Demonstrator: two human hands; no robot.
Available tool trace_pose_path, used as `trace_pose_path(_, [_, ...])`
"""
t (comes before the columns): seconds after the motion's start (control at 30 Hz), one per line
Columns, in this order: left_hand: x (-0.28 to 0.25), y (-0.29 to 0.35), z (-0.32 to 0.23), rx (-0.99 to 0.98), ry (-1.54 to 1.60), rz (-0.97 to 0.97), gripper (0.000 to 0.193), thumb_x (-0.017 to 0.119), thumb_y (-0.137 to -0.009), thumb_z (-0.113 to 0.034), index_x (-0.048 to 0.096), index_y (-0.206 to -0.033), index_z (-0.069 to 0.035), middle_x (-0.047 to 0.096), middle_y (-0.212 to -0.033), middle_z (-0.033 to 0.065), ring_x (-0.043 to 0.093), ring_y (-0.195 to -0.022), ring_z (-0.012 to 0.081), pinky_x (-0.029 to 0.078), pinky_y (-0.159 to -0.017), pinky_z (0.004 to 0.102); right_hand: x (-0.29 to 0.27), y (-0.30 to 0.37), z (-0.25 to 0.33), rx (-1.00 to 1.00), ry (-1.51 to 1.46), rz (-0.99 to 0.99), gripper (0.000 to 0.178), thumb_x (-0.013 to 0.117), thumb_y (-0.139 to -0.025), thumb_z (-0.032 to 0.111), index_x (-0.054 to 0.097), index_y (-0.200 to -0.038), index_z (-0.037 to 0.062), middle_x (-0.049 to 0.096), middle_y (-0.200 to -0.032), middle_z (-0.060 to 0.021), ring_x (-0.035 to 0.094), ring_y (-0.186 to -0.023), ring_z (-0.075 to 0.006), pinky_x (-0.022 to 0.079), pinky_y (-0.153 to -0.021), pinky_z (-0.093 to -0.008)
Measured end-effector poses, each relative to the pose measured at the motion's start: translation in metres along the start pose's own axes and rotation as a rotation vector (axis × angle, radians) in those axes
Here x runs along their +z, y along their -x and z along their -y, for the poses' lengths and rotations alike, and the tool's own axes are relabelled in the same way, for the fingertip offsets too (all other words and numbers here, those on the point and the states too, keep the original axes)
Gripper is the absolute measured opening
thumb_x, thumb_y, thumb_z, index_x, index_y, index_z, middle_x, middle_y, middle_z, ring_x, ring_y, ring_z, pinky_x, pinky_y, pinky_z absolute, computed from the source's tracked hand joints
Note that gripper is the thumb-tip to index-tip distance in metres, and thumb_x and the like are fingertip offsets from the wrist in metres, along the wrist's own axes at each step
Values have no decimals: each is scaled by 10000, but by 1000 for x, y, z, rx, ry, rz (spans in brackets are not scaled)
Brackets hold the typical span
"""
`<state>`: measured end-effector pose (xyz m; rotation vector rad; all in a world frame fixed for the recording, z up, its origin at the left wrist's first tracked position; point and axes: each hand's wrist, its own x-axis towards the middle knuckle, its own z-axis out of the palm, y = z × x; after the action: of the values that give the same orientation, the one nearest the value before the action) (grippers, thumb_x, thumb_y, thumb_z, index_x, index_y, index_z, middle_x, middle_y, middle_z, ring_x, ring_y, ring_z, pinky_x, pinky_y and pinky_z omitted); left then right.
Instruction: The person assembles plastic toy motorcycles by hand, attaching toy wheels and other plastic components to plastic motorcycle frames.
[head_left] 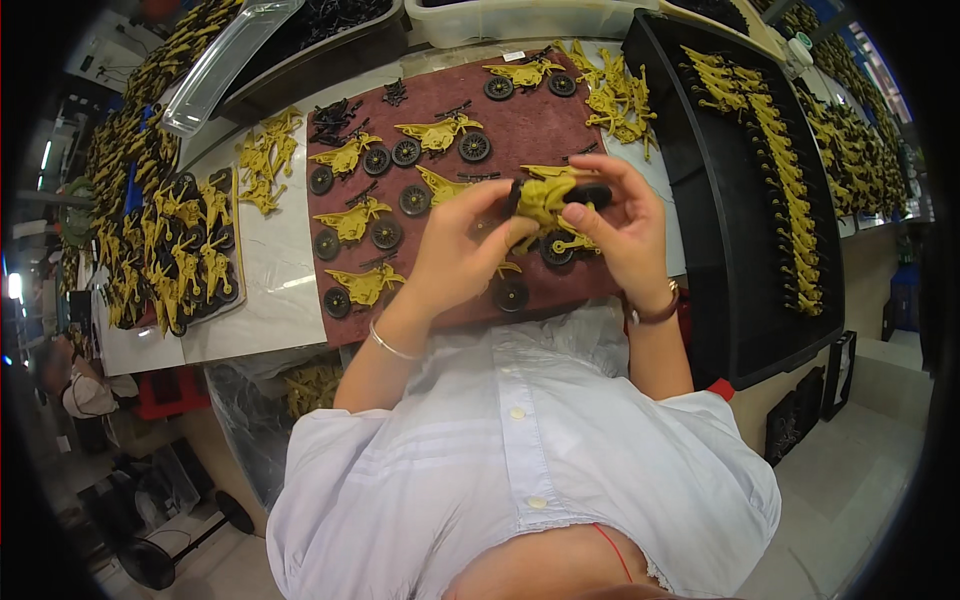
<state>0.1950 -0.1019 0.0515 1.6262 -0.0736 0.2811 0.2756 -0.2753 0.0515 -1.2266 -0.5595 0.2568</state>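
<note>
Between my two hands I hold a yellow toy motorcycle [543, 200] with black wheels, raised over a dark red cloth mat [455, 90]. My left hand [462, 245] grips its left end with thumb and fingers. Around the wheel on the other end, my right hand [625, 225] is closed, its thumb pressed on the yellow body. Beneath and beside my hands, several more toy motorcycles lie on the mat, among them one at the left [355, 222] and one at the back [525, 75]. My hands partly hide those under them.
Loose yellow parts [268, 160] lie left of the mat, and more [620, 100] at its back right corner. A tray packed with yellow toys [170, 260] stands at the left. On the right, a black bin [720, 230] holds a row of yellow parts. Small black parts [335, 120] rest on the mat.
</note>
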Motion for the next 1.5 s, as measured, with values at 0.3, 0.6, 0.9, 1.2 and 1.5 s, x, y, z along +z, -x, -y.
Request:
trace_pose_path(0.3, [-27,-136,54,-58,-625,57,452,690,-834,-230,547,-1203,-11,678,-939,132,644,-852,167,509,-746,302,-68,-75,-40,-18,1546,-422,509,620,-874,202,441,-1288,-32,591,-1022,-259,633,-860,-385,541,-685,-427])
trace_pose_path(0.6, [-19,-190,98,66,-722,163,376,734,-762,-324,672,-1046,-86,672,-1012,127,636,-942,279,486,-825,382,-94,-79,-58,-107,1507,-510,162,562,-907,143,551,-861,-12,627,-850,-210,636,-741,-383,525,-611,-438])
trace_pose_path(0.9, [-62,-194,122,-76,-1153,-183,310,720,-777,-371,680,-962,-126,625,-999,83,547,-1030,275,385,-905,437,-54,-1,-30,-262,1022,-306,106,651,-834,62,651,-932,21,636,-847,-142,603,-713,-336,482,-634,-382])
trace_pose_path(1.2, [-55,-200,117,-109,-379,-16,360,669,-873,-281,567,-1058,10,631,-941,62,586,-816,135,480,-728,267,-54,4,-27,-161,1070,-187,249,723,-791,192,664,-974,34,592,-1053,-156,553,-1001,-293,443,-850,-388])
trace_pose_path(1.5, [-31,-204,108,-355,-19,-194,322,615,-908,-293,583,-1075,-19,624,-954,53,530,-780,98,436,-683,226,-61,-21,-42,-90,973,-231,310,710,-804,261,646,-950,-5,650,-1000,-180,613,-954,-316,474,-819,-394])
